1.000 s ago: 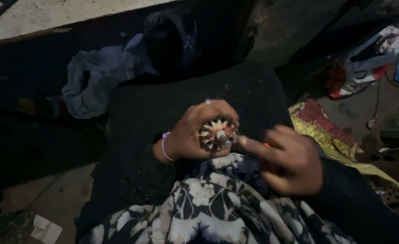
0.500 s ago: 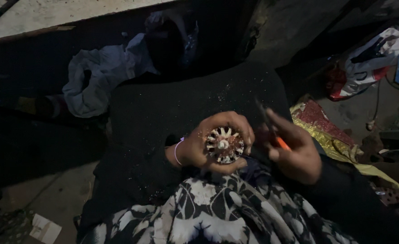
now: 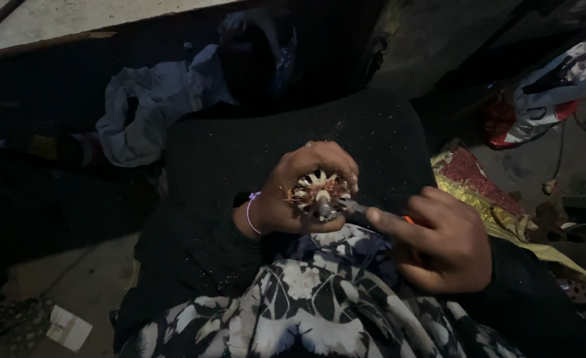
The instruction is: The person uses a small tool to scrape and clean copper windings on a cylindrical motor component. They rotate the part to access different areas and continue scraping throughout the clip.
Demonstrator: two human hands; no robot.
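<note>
The left hand is wrapping its fingers closed around a small motor armature, a round slotted core with copper-coloured windings and a short shaft pointing toward the viewer. It is holding the piece up over the lap, near the middle of the scene. A thin pink band is circling that wrist. The right hand is sitting just to the right, fingers curled tight around an orange-handled tool, forefinger stretched along it, tip touching the armature. A black-and-white patterned cloth is lying across the near lap. A crumpled pale cloth is lying far left, a plastic bag far right.
</note>
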